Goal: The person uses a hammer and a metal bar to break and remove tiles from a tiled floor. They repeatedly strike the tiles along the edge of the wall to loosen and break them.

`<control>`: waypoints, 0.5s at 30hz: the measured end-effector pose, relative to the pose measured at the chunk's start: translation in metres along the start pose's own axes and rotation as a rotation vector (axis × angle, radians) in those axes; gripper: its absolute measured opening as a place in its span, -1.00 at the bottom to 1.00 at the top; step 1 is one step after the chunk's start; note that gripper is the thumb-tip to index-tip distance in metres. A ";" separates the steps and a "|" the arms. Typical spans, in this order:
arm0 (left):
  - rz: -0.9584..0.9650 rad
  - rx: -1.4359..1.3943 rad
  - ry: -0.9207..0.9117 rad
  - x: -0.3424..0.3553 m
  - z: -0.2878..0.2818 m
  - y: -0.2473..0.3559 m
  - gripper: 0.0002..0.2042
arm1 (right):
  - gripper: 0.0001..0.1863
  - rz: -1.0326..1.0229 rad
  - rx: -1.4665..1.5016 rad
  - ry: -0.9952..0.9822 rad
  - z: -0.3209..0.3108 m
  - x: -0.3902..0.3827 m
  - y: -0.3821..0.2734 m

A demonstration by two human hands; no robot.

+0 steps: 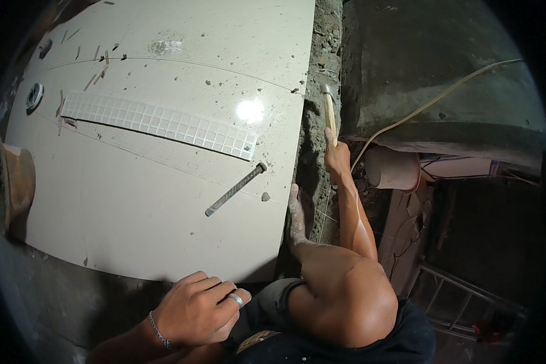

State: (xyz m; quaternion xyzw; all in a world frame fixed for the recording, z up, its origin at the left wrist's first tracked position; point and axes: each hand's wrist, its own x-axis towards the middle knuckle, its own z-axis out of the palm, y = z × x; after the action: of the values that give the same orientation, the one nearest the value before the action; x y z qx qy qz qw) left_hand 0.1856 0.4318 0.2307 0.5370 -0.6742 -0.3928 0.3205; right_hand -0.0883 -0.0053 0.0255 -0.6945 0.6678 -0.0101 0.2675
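Out to the right, my right hand (337, 156) is closed round the pale wooden handle of a hammer (330, 115). Its small metal head lies over the rough strip of broken mortar (323, 45) beside the light tiled surface (151, 224). My left hand (201, 308), with a ring and a bracelet, hangs near my lap at the lower edge. Its fingers are curled with nothing visible in them; the fingertips are partly hidden. On the tiles lie a ribbed metal rod (235, 189) with a thick end and a long white gridded strip (161, 123).
A brown bucket (19, 179) stands at the left and a pale bucket (393, 168) at the right. A roll of tape (35, 97) and scattered debris lie on the tiles. A yellowish cable (428, 103) crosses the dark slab. My bare foot (297, 218) rests along the mortar strip. A metal ladder (449, 297) lies lower right.
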 end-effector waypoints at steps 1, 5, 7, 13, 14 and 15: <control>0.019 -0.009 0.019 0.000 0.000 0.000 -0.77 | -0.03 -0.112 -0.014 0.037 -0.002 0.000 0.003; 0.038 -0.026 -0.002 0.002 -0.004 0.003 -0.78 | -0.02 0.242 0.067 0.206 -0.005 0.007 0.007; 0.040 -0.046 -0.004 0.002 -0.007 0.005 -0.79 | -0.02 0.240 0.178 0.064 -0.005 0.010 0.006; 0.035 -0.054 -0.013 0.006 -0.013 0.005 -0.82 | -0.10 -0.048 0.097 0.239 -0.009 0.007 0.004; 0.033 -0.064 -0.032 0.006 -0.014 0.007 -0.83 | -0.07 0.127 0.086 0.279 -0.010 0.006 0.002; 0.050 -0.066 -0.004 0.006 -0.014 0.009 -0.82 | -0.08 0.381 0.446 0.093 -0.015 0.005 0.001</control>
State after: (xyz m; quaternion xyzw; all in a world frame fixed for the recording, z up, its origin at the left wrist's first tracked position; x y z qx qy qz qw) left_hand 0.1921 0.4239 0.2453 0.5082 -0.6748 -0.4078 0.3464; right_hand -0.0938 -0.0152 0.0359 -0.4798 0.7789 -0.1380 0.3796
